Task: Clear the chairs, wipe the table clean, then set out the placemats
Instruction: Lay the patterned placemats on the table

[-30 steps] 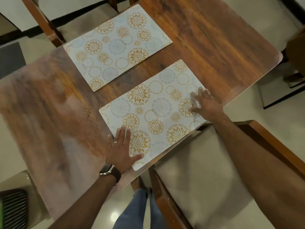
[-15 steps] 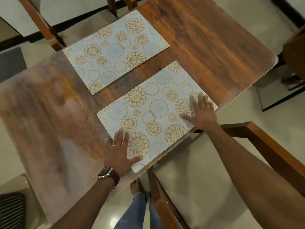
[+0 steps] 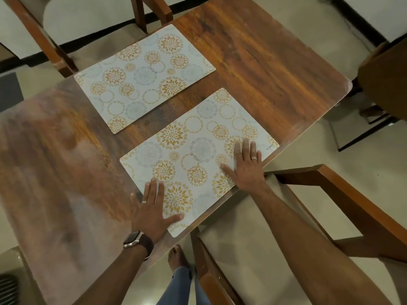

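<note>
While both palms lie flat, the near placemat (image 3: pixel 198 159) sits at the table's (image 3: pixel 264 62) near edge under them. The left hand (image 3: pixel 154 208) presses its lower left corner, 4 fingers straight and close together, thumb splayed right; its outer fingers overlap bare wood. The right hand (image 3: pixel 246 164) presses the mat's right end, fingers straight and slightly spread, thumb out to the left. Beyond the fingertips, a 2nd placemat (image 3: pixel 143 78) lies apart. A cushioned chair (image 3: pixel 253 249) stands below the right wrist.
</note>
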